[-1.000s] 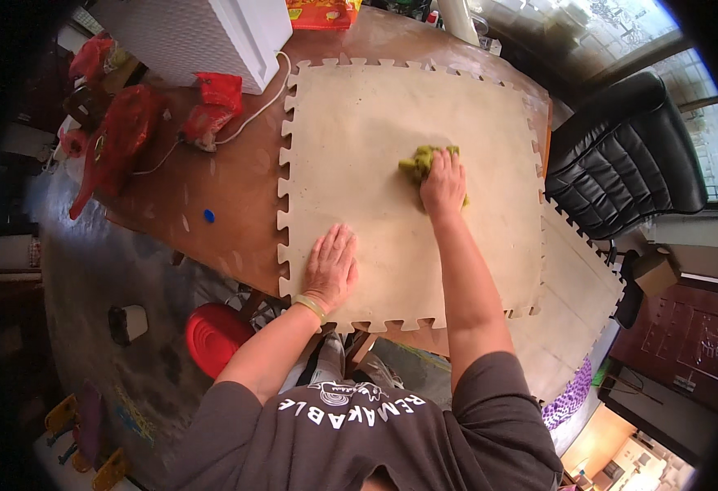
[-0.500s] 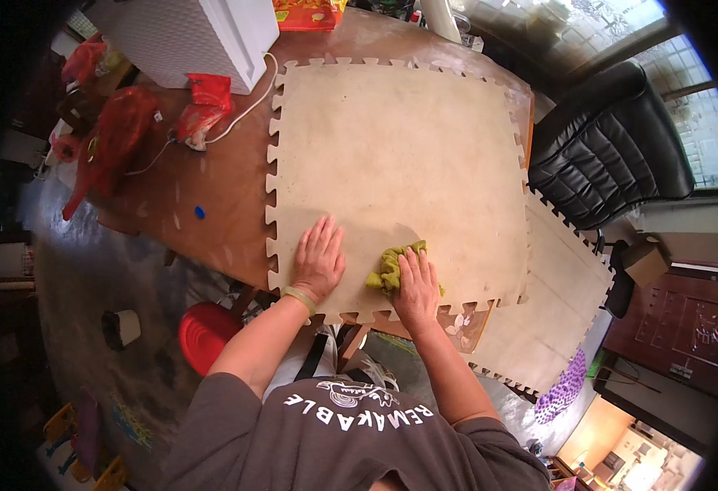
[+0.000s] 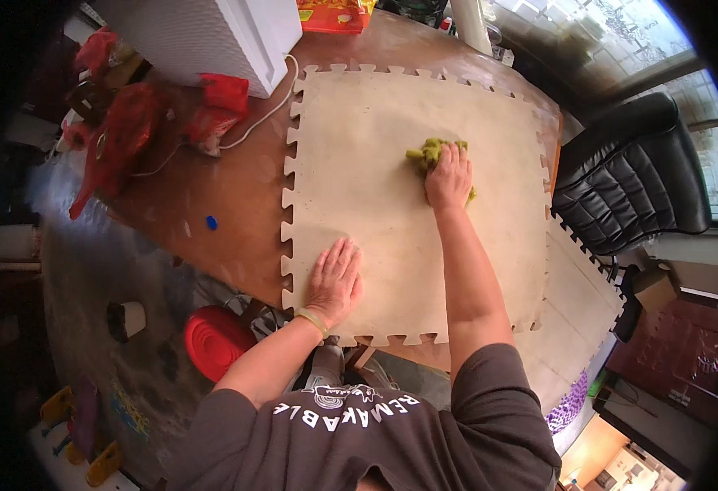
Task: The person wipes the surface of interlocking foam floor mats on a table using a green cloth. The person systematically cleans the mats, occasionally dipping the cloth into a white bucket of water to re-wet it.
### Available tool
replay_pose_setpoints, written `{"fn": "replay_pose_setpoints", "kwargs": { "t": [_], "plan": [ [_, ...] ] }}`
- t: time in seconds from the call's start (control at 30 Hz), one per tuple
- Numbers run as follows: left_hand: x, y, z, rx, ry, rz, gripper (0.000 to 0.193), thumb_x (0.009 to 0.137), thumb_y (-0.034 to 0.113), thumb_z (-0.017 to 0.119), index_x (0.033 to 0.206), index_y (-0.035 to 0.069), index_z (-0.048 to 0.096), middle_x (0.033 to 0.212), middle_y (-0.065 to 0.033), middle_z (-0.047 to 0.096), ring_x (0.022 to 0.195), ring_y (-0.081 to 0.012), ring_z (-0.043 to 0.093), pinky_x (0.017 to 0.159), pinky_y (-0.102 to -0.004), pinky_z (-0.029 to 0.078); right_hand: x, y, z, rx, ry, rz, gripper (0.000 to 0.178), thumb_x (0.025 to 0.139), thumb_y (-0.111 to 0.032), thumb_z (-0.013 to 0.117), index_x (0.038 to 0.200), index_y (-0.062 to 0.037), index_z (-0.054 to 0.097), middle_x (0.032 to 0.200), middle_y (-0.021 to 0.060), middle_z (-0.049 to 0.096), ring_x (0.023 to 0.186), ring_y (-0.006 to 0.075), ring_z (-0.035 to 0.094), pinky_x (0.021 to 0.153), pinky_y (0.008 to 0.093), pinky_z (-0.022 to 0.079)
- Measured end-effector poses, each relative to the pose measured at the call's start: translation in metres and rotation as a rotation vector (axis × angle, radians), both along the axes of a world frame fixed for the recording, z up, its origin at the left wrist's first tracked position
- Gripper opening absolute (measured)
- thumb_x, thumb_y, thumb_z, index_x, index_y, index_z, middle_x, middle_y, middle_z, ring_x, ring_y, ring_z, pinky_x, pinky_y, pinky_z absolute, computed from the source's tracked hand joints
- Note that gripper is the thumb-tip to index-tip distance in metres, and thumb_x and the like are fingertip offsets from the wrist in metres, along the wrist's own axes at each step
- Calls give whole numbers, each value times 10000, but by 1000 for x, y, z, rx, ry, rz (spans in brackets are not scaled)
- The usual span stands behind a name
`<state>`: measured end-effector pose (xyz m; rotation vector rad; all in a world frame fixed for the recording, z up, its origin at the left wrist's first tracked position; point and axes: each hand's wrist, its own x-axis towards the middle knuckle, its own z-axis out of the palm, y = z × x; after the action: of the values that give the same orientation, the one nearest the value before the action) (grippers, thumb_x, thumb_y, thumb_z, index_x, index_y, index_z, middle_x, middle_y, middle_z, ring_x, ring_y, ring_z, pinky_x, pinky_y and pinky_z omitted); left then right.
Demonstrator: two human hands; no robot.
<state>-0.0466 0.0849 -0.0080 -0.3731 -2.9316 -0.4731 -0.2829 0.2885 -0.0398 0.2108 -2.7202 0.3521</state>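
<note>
A cream foam mat tile (image 3: 375, 155) with notched, jigsaw-like edges lies flat on a brown table (image 3: 244, 180). My right hand (image 3: 451, 176) is closed over a crumpled olive-green cloth (image 3: 433, 151), pressing it on the upper middle of the tile. Part of the cloth is hidden beneath the palm. Flat on the tile near its lower left corner rests my left hand (image 3: 336, 278), fingers stretched out and nothing held. A second foam tile (image 3: 576, 303) extends beyond the lower right edge, partly under the first.
A white foam box (image 3: 236, 49) and red plastic bags (image 3: 221, 110) stand at the far left of the table, with a white cord beside them. A small blue piece (image 3: 212, 222) lies left of the tile. At right is a black chair (image 3: 633, 176); a red stool (image 3: 218, 342) sits lower left.
My right hand has slid the cloth away from me, from the tile's near edge to its upper middle. The left hand stays on the tile's lower left; the whole view has shifted slightly.
</note>
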Motion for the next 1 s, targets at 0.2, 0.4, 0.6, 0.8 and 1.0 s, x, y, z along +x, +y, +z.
{"fn": "replay_pose_setpoints", "kwargs": {
  "t": [0.2, 0.4, 0.6, 0.8, 1.0],
  "plan": [
    [-1, -2, -1, -11, 15, 5, 501, 819, 179, 591, 1298, 44, 535, 1438, -137, 443, 1363, -281, 382, 1121, -435, 294, 40, -7, 10, -22, -163, -2, 517, 797, -92, 608, 1304, -66, 505, 1408, 105, 491, 1341, 318, 396, 1091, 419, 327],
    [0, -5, -4, 24, 23, 9, 506, 824, 183, 546, 1302, 18, 521, 1451, -148, 419, 1380, -294, 353, 1122, -462, 280, 221, 1, 29, -76, -286, 221, 585, 730, -27, 590, 1308, -36, 497, 1413, 155, 471, 1345, 386, 388, 1105, 483, 313],
    [-4, -2, -2, 13, 18, 2, 510, 827, 197, 543, 1303, 14, 522, 1452, -154, 418, 1379, -293, 354, 1127, -458, 275, 233, 3, 33, -23, -298, 250, 602, 744, -46, 597, 1329, -35, 456, 1428, 175, 442, 1356, 397, 367, 1106, 502, 303],
    [1, -1, -4, -4, -25, 23, 485, 828, 192, 577, 1288, 41, 537, 1450, -143, 426, 1377, -286, 363, 1129, -443, 273, 131, -37, 25, -19, -214, 212, 635, 709, -23, 630, 1323, -47, 469, 1394, 160, 467, 1355, 378, 360, 1117, 473, 289],
    [3, -3, -1, 51, -46, 16, 496, 852, 178, 578, 1323, 39, 506, 1451, -152, 416, 1376, -308, 358, 1116, -470, 278, 8, -81, 3, -18, -80, 177, 494, 817, -71, 515, 1310, -45, 487, 1372, 164, 500, 1319, 388, 399, 1101, 470, 296]
  ]
}}
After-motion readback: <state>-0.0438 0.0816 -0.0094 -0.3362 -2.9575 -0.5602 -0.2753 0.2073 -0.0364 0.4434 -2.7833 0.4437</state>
